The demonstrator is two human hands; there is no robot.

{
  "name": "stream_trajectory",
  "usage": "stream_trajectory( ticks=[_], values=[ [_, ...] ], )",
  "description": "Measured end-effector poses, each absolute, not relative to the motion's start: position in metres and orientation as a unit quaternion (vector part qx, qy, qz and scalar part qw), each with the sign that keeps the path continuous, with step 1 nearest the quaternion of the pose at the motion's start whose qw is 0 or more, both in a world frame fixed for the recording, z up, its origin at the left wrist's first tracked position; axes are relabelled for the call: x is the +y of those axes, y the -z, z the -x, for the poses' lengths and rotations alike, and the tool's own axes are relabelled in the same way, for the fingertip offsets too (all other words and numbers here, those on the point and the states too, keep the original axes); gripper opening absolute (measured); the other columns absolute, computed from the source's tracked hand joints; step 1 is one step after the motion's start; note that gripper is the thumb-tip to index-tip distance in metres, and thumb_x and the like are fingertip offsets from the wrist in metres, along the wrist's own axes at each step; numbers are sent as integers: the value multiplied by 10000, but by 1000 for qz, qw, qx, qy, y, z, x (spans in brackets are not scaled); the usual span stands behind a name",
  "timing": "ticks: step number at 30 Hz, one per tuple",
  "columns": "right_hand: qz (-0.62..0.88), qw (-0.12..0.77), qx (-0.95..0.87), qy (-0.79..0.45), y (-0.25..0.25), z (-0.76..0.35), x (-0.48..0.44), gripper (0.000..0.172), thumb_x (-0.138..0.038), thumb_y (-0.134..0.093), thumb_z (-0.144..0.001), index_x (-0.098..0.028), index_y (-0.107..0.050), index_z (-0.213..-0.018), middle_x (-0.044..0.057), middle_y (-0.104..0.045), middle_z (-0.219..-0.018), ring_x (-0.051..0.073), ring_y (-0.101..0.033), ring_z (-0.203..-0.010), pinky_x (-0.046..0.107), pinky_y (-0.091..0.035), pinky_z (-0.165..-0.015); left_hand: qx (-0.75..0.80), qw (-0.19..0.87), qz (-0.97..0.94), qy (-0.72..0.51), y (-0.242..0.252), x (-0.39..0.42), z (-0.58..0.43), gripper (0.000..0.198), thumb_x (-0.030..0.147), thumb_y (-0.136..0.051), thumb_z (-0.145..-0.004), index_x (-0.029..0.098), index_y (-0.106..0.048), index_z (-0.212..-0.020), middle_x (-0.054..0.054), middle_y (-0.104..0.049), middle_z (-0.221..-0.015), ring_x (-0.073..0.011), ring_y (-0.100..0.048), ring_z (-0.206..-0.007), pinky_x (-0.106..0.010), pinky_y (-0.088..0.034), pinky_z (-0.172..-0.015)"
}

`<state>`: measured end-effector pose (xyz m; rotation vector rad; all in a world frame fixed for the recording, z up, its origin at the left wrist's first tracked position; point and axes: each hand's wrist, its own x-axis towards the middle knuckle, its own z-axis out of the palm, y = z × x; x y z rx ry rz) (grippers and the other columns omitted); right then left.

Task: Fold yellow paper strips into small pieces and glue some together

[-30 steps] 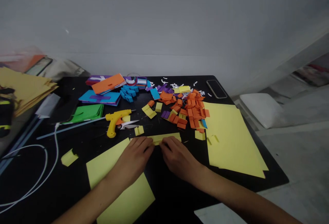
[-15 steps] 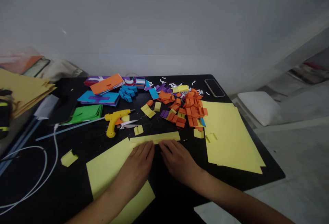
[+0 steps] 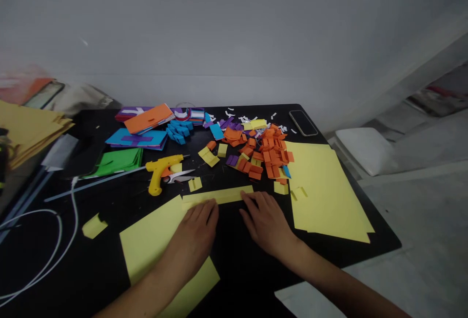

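Note:
A long folded strip of yellow paper (image 3: 223, 194) lies crosswise on the black table. My left hand (image 3: 196, 230) presses its fingertips on the left half of the strip, fingers laid out close together. Toward the strip's right end, the extended fingers of my right hand (image 3: 268, 223) rest on its near edge, thumb apart. Under my left hand and forearm is a yellow paper sheet (image 3: 149, 237), partly hidden. Just beyond the strip sit a small folded yellow piece (image 3: 195, 184), scissors (image 3: 179, 176) and a yellow glue gun (image 3: 161, 172).
Folded orange paper pieces (image 3: 272, 150) are heaped at the back, with a phone (image 3: 303, 123) behind. Yellow sheets (image 3: 329, 191) lie at right. Blue folded papers (image 3: 137, 139) and a green packet (image 3: 120, 160) are back left. A white cable (image 3: 60, 240) loops at left.
My right hand has slid right along the strip, away from my left hand, and its fingers have spread a little. The left hand stays on the strip. The view has shifted slightly.

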<state>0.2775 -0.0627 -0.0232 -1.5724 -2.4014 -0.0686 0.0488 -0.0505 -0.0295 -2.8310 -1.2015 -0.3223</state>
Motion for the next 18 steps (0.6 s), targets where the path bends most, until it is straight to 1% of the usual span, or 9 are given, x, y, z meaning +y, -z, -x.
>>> stream_trajectory(
  ticks=[4,7,12,15,18],
  values=[
    [550,143,-822,34,23,-286,-66,376,-258,-544,-1023,-42,-617,-1322,179,-677,-1086,306,-605,-978,455,-538,-851,-395,33,912,102,30,-50,-51,326,83,-527,-967,13,-665,-1254,-224,-716,-1229,-350,-689,-1086,-490,-599,-921],
    [553,147,-819,36,23,-283,-67,379,-267,-532,-1031,-41,-617,-1323,183,-679,-1091,309,-603,-1003,458,-532,-878,-398,36,911,101,29,-51,-54,320,137,-549,-984,24,-666,-1260,-227,-709,-1239,-357,-684,-1100,-495,-592,-925],
    [561,143,-814,44,24,-281,-67,390,-299,-527,-1035,-60,-626,-1327,183,-685,-1096,318,-595,-1024,465,-524,-890,-431,19,897,94,28,-55,-61,454,225,-591,-990,-9,-582,-1379,-247,-689,-1260,-363,-663,-1126,-509,-579,-936],
    [562,142,-813,45,25,-282,-67,390,-308,-519,-1037,-80,-631,-1333,184,-682,-1104,323,-587,-1057,474,-517,-911,-458,18,885,82,27,-58,-61,510,306,-639,-974,-10,-595,-1372,-242,-688,-1240,-362,-657,-1098,-506,-575,-933],
    [564,142,-812,49,26,-283,-68,394,-307,-522,-1033,-80,-633,-1335,187,-676,-1113,331,-576,-1087,484,-511,-933,-480,37,873,80,23,-61,-53,540,350,-667,-959,-18,-614,-1350,-229,-695,-1173,-349,-654,-1039,-476,-581,-894]
  ],
)
